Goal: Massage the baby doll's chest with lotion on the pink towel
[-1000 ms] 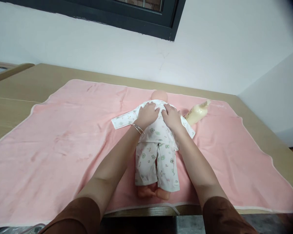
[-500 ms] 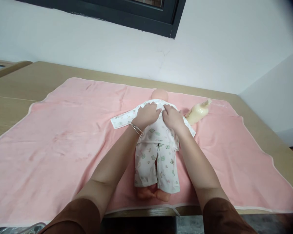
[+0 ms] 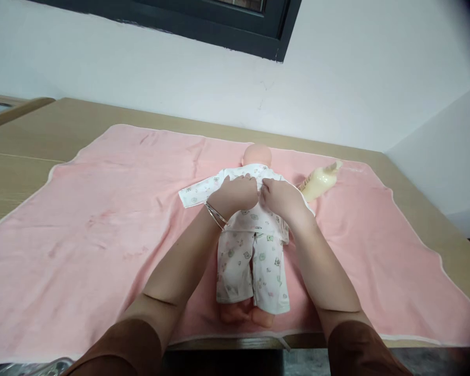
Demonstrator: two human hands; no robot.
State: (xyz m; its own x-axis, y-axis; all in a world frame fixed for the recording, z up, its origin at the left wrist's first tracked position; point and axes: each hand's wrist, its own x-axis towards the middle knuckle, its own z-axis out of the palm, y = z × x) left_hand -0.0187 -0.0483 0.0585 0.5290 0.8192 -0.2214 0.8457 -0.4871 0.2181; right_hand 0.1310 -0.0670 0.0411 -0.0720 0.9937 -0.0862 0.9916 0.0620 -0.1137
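A baby doll [image 3: 257, 154] lies on its back on a pink blanket [image 3: 102, 219], head toward the wall. It wears a white printed top [image 3: 203, 187] and matching trousers [image 3: 253, 266]; bare feet show at the near end. My left hand [image 3: 237, 194], with bangles at the wrist, and my right hand [image 3: 280, 198] rest side by side on the doll's chest. Fingers of both hands are curled and pinch the front of the top.
A cream feeding bottle [image 3: 320, 178] lies on the blanket just right of the doll's shoulder. The blanket covers a wooden table [image 3: 31, 136] that stands against a white wall. A dark window frame [image 3: 219, 26] runs along the top.
Both hands have slid a little down the doll's chest toward me. Their fingers, flatter before, now curl and pinch the top's fabric. More of the doll's head shows.
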